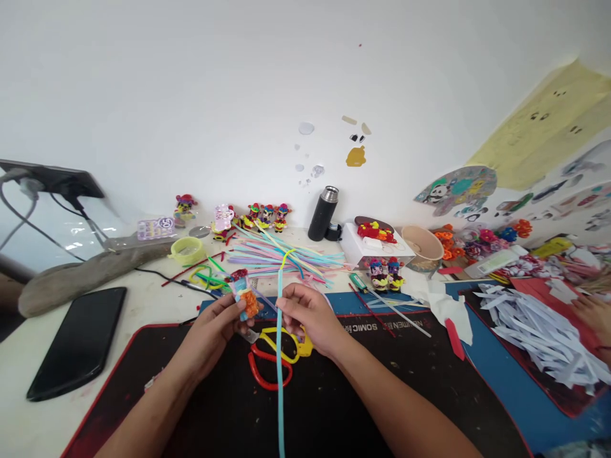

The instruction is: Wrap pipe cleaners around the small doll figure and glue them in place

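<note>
My left hand [220,324] is closed around a small craft figure [248,302] in light blue and orange with a red top. Between the thumb and fingers of my right hand [308,315] is a long light-blue pipe cleaner [280,381], which hangs upright down past the mat's middle. A thin lilac strand [265,299] runs between the figure and my right hand. Below both hands, scissors with red handles [270,385] and a pair with yellow handles [303,346] lie on the black mat [229,407].
A pile of pastel pipe cleaners [310,259] lies behind my hands, near a black flask [323,215]. A phone [79,340] rests at left. White paper strips [539,337] and another person's hand [592,315] are at right.
</note>
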`<state>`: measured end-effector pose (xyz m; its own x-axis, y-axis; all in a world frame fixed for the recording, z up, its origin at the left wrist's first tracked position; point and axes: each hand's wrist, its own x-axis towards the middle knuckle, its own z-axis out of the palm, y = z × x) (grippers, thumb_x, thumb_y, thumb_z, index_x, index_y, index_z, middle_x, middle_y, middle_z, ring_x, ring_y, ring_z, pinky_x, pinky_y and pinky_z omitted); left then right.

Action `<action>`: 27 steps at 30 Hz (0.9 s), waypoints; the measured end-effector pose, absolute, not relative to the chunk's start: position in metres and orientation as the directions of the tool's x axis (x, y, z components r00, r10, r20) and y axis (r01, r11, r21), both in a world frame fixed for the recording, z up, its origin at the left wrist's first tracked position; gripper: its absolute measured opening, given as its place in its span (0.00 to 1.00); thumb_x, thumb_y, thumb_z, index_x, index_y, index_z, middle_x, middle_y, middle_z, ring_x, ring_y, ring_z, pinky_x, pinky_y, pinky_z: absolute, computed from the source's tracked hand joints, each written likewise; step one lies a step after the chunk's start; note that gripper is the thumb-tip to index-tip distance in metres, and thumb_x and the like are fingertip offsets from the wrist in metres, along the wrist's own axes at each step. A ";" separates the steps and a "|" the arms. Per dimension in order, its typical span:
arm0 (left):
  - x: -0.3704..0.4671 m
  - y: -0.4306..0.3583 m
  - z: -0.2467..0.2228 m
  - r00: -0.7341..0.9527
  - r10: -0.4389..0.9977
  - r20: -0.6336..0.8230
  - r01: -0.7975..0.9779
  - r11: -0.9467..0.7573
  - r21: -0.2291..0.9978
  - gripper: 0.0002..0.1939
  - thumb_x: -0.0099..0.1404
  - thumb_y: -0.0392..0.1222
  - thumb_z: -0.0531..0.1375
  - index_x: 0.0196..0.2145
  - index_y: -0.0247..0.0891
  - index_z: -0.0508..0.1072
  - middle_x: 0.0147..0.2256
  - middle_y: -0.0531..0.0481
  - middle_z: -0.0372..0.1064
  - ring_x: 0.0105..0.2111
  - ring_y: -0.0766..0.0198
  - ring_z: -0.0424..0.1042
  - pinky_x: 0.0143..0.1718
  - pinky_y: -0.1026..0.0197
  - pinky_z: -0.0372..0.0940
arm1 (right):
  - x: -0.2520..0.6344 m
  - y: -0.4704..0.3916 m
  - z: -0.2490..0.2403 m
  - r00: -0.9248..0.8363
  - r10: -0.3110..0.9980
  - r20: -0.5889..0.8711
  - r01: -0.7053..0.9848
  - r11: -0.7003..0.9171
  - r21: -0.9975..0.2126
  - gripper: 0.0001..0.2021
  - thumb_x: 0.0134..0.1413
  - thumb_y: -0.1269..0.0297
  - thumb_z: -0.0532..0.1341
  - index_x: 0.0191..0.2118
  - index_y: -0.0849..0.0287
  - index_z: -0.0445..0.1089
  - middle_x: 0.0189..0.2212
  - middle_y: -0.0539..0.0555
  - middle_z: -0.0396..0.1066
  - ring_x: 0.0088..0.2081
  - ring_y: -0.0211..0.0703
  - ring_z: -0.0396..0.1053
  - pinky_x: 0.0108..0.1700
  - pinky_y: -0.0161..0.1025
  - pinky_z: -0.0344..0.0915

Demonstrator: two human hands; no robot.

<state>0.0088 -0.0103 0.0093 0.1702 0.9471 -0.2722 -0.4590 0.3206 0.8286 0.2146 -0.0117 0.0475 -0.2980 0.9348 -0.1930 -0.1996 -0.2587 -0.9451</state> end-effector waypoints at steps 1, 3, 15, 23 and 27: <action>0.009 -0.010 0.009 0.167 0.947 -0.276 -0.455 0.322 0.830 0.18 0.54 0.49 0.78 0.37 0.36 0.83 0.36 0.44 0.79 0.30 0.62 0.73 0.29 0.64 0.69 | 0.218 -0.012 0.049 -0.300 0.935 -0.187 -0.144 -0.238 -0.960 0.21 0.50 0.48 0.74 0.34 0.57 0.67 0.18 0.43 0.68 0.16 0.30 0.57 0.17 0.29 0.49; 0.009 -0.011 0.008 0.164 0.945 -0.281 -0.442 0.325 0.836 0.18 0.55 0.50 0.78 0.37 0.36 0.83 0.36 0.45 0.79 0.32 0.63 0.73 0.31 0.64 0.69 | 0.224 -0.012 0.053 -0.317 0.931 -0.182 -0.045 -0.207 -0.977 0.20 0.52 0.47 0.72 0.35 0.57 0.67 0.19 0.44 0.70 0.15 0.31 0.58 0.17 0.30 0.52; 0.010 -0.013 0.011 0.144 0.971 -0.189 -0.274 0.223 0.936 0.20 0.58 0.57 0.74 0.37 0.38 0.80 0.31 0.51 0.73 0.29 0.63 0.67 0.30 0.63 0.63 | 0.220 -0.016 0.084 -0.390 0.921 -0.020 0.195 0.062 -0.979 0.09 0.62 0.60 0.65 0.33 0.55 0.65 0.25 0.45 0.66 0.24 0.36 0.63 0.28 0.35 0.60; 0.009 -0.015 0.016 0.157 0.983 -0.093 -0.141 0.116 0.983 0.20 0.63 0.60 0.70 0.36 0.40 0.79 0.27 0.52 0.71 0.28 0.62 0.66 0.32 0.62 0.63 | 0.213 -0.015 0.092 -0.437 0.899 0.031 0.620 0.326 -0.714 0.03 0.59 0.68 0.65 0.35 0.55 0.70 0.24 0.44 0.70 0.25 0.35 0.64 0.31 0.35 0.54; 0.011 -0.016 0.022 0.170 0.982 -0.088 -0.125 0.110 0.986 0.20 0.61 0.60 0.70 0.36 0.40 0.79 0.25 0.52 0.71 0.26 0.60 0.68 0.30 0.61 0.64 | 0.211 -0.014 0.087 -0.434 0.900 0.048 0.734 0.383 -0.561 0.01 0.61 0.68 0.64 0.37 0.56 0.72 0.23 0.44 0.70 0.24 0.36 0.64 0.31 0.35 0.51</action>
